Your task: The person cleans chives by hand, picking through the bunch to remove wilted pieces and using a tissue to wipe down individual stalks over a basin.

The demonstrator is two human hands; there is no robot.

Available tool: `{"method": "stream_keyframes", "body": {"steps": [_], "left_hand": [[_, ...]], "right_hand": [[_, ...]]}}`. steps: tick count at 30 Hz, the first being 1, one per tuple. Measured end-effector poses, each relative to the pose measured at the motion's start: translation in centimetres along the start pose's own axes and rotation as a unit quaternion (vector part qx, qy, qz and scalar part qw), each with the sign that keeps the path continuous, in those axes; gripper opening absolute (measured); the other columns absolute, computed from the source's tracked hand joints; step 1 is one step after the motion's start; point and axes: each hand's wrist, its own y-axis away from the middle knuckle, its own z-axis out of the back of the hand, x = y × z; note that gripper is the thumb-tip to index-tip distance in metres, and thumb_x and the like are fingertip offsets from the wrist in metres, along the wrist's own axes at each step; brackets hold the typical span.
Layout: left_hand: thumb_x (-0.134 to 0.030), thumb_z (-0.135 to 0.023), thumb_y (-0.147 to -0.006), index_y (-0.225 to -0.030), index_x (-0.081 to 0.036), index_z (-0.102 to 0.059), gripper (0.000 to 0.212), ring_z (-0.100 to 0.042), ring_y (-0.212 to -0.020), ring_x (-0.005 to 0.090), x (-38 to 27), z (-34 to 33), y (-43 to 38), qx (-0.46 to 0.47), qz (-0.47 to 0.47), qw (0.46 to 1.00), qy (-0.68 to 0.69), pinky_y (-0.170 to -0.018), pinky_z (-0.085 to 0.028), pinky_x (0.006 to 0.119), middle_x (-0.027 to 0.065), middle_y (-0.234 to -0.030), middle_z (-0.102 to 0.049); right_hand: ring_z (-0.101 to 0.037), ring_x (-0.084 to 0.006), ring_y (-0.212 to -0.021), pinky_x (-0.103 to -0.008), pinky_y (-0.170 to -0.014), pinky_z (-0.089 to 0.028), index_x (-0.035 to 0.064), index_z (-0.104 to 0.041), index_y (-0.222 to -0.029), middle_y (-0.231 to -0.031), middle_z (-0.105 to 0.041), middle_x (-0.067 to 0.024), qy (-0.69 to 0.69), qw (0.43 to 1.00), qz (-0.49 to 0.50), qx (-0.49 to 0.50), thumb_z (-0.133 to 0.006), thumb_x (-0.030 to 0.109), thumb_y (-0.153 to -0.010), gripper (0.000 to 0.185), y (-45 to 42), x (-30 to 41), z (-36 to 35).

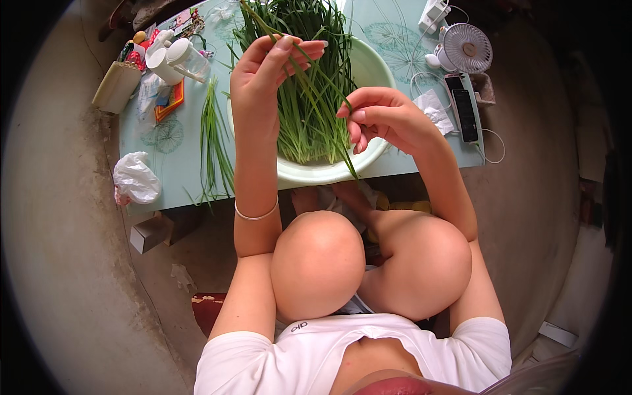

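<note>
Before me a pale green plastic basin [321,175] holds a thick bundle of garlic chives [308,133], cut ends towards me. My left hand [261,74], raised over the basin's left side, pinches a few chive strands [256,19] between thumb and fingers. These strands slant down to the right across the bundle. At the basin's right side, my right hand [395,118] pinches a thin green leaf from them between thumb and forefinger. A smaller bunch of chives [211,133] lies on the glass-topped table [168,182], left of my left forearm.
Jars [185,55] and packets crowd the table's far left; a crumpled white plastic bag [138,177] sits at the near left corner. To the right are a small fan [466,48], a phone [463,111], cables and a crumpled tissue [435,109].
</note>
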Motion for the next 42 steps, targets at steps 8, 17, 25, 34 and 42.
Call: {"method": "stream_keyframes", "body": {"steps": [8,17,25,34,42], "left_hand": [[-0.019,-0.054,-0.091,-0.093,-0.001,-0.058,0.019,-0.065,-0.077,0.0190,0.4,-1.1,-0.4,-0.043,0.005,0.998,0.050,-0.076,-0.047,0.028,0.0155,-0.087,-0.068],[-0.024,-0.051,-0.094,-0.109,0.002,-0.058,0.031,-0.058,-0.059,0.0104,1.6,-0.4,0.6,0.053,0.105,0.993,0.013,-0.051,-0.043,0.019,0.0074,-0.069,-0.062],[-0.021,-0.052,-0.093,-0.102,-0.001,-0.064,0.024,-0.048,-0.049,0.0018,1.2,-2.4,2.5,0.091,0.129,0.980,-0.122,-0.043,-0.033,0.015,0.0023,-0.064,-0.061],[-0.007,-0.063,-0.084,-0.095,0.000,-0.065,0.014,-0.063,-0.060,0.0084,2.4,-4.9,4.9,0.086,0.004,0.944,-0.319,-0.054,-0.048,0.020,0.0066,-0.071,-0.066],[-0.011,-0.068,-0.079,-0.088,-0.009,-0.066,0.009,-0.054,-0.045,0.0124,3.4,-4.4,4.8,0.075,-0.158,0.860,-0.480,-0.042,-0.040,0.024,0.0038,-0.058,-0.059]], "right_hand": [[-0.062,-0.0158,-0.062,-0.0258,-0.057,-0.053,-0.0033,-0.058,-0.099,-0.073,-0.063,-0.0119,0.056,0.997,0.032,-0.037,-0.053,0.005,-0.086,0.016,1.0,1.2,0.5],[-0.066,-0.0164,-0.077,-0.0251,-0.071,-0.052,-0.0032,-0.058,-0.090,-0.083,-0.066,-0.0123,0.310,0.873,0.018,-0.375,-0.058,0.011,-0.085,0.016,8.0,-1.0,11.1],[-0.060,-0.0094,-0.083,-0.0249,-0.076,-0.047,-0.0035,-0.063,-0.097,-0.087,-0.066,-0.0076,0.437,0.812,0.032,-0.386,-0.056,0.019,-0.090,0.024,5.7,-0.8,8.4],[-0.059,-0.0075,-0.067,-0.0195,-0.053,-0.049,-0.0015,-0.059,-0.104,-0.085,-0.063,-0.0059,0.212,0.927,0.204,-0.232,-0.062,0.006,-0.085,0.021,3.3,0.4,0.0],[-0.055,-0.0069,-0.055,-0.0188,-0.045,-0.045,-0.0016,-0.058,-0.089,-0.075,-0.061,-0.0048,0.132,0.935,0.221,-0.243,-0.063,0.007,-0.085,0.011,2.0,-0.8,-0.2]]}}
